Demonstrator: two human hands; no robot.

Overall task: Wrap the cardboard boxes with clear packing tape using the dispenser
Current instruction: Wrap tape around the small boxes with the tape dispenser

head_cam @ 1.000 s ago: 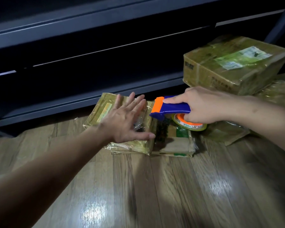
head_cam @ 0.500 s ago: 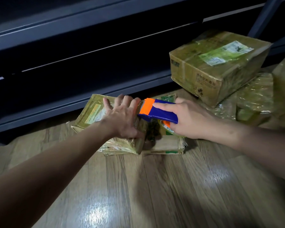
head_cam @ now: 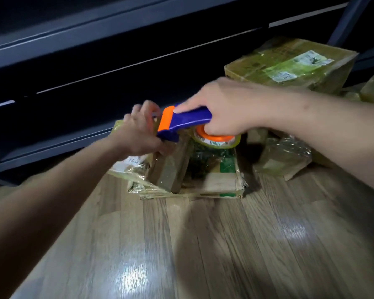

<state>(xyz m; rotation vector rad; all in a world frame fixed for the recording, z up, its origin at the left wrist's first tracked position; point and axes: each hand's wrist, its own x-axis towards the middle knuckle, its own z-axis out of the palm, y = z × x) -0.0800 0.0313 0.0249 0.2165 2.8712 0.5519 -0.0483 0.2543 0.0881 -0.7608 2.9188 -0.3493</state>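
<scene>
My left hand (head_cam: 143, 130) curls over the far edge of a flat, tape-covered cardboard box (head_cam: 168, 169) and holds it tipped up on the wooden floor; the hand is blurred. Beside it on the right lies a second flat box (head_cam: 220, 180) with green print. My right hand (head_cam: 229, 108) grips the blue and orange tape dispenser (head_cam: 186, 121) just above both boxes, forefinger stretched along its top. The clear tape roll (head_cam: 216, 139) with its orange core hangs under that hand.
A large taped cardboard box (head_cam: 289, 63) with a label stands at the back right. A crinkled plastic-wrapped parcel (head_cam: 285, 156) lies in front of it. A dark shelf unit (head_cam: 95, 61) runs along the back. Wooden floor (head_cam: 203, 244) spreads in front.
My left hand went from lying flat on the left box to curling over its far edge and tipping it up. The dispenser rose a little and moved right.
</scene>
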